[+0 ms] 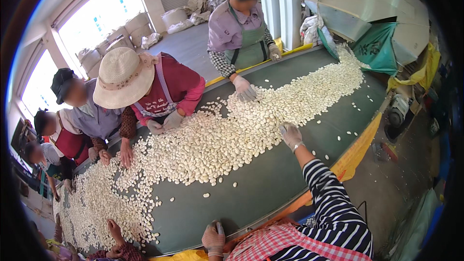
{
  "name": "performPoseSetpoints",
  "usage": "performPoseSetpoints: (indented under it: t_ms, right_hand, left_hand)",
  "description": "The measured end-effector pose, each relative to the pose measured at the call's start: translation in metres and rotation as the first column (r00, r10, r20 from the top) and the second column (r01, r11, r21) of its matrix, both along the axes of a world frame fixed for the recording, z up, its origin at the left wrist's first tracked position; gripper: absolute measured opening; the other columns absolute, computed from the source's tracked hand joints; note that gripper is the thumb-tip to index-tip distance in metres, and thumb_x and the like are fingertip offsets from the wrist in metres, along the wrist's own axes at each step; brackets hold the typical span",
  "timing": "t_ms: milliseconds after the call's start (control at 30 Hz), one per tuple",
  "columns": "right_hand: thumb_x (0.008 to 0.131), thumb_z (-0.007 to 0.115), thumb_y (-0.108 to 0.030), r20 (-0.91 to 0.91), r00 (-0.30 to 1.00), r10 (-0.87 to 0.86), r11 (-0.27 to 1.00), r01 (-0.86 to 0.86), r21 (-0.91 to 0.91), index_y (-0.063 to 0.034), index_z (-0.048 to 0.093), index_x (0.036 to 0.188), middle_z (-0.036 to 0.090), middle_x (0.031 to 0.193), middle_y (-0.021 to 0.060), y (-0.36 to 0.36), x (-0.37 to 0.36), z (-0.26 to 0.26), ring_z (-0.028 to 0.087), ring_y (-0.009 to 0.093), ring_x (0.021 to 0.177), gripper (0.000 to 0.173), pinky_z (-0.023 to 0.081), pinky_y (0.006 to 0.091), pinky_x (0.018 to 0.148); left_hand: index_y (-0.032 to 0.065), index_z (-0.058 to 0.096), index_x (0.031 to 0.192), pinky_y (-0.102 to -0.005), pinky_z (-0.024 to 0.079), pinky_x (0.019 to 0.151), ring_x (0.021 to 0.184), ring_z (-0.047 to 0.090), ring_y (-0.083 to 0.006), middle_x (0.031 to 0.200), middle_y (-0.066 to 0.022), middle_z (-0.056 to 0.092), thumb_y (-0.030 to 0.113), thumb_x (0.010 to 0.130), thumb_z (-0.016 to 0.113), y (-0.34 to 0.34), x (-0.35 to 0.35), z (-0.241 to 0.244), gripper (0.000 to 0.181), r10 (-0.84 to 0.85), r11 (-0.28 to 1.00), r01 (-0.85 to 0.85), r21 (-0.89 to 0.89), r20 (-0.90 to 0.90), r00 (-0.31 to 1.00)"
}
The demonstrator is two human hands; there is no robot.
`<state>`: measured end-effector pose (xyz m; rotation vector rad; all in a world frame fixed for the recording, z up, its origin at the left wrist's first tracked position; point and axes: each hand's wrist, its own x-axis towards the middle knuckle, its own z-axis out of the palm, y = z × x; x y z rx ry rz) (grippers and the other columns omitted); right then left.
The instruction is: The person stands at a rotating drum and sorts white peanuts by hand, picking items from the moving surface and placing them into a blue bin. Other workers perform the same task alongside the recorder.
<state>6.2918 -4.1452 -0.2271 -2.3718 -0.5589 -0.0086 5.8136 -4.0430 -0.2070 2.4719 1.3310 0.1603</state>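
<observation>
A broad band of large white beans (203,145) runs along a dark green conveyor belt (203,221). My right hand (291,137), in a pale thin glove, reaches out to the near edge of the bean heap. Its fingertips touch the beans, and I see nothing gripped in it. By the belt's near rim is my left hand (214,238), gloved too, beside bare belt and away from the beans. Its fingers are bunched, and whether they grip the rim is unclear. A few loose beans (206,195) lie scattered between my hands and the heap.
Across the belt, a co-worker's gloved hand (244,88) rests on the beans; several other people's hands work further left. Beans come from under a metal hopper (366,11) with a green sheet (378,49). Yellow sheeting (357,148) lines the near edge. A motor (398,110) stands at right.
</observation>
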Motion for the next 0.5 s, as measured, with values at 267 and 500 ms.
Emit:
performPoseSetpoints:
  t_ms: [267, 500]
  right_hand:
    - [0.092, 0.042, -0.041, -0.149, 0.976, 0.161, 0.938, -0.198, -0.285, -0.0078, 0.059, 0.110, 0.064, 0.107, 0.0180, 0.096, 0.065, -0.029, 0.061, 0.035, 0.100, 0.042, 0.046, 0.0440, 0.089]
    - [0.085, 0.049, -0.010, -0.031, 0.671, 0.741, 0.494, -0.576, -0.652, 0.0058, 0.038, 0.132, 0.065, 0.104, 0.0156, 0.214, -0.064, -0.079, 0.064, 0.023, 0.082, 0.051, 0.054, 0.0345, 0.066]
  left_hand:
    - [0.0125, 0.066, 0.101, -0.0417, 0.050, 0.075, 0.086, 0.063, -0.0332, 0.094, -0.0130, 0.066, 0.033, 0.090, 0.050, -0.016, 0.026, 0.004, 0.028, 0.180, 0.982, -0.183, -0.049, -0.058, 0.982]
    - [0.0181, 0.064, 0.104, -0.0425, 0.049, 0.068, 0.081, 0.063, -0.0319, 0.090, -0.0110, 0.064, 0.036, 0.090, 0.048, -0.024, 0.052, 0.001, 0.027, 0.220, 0.972, -0.228, -0.058, -0.116, 0.969]
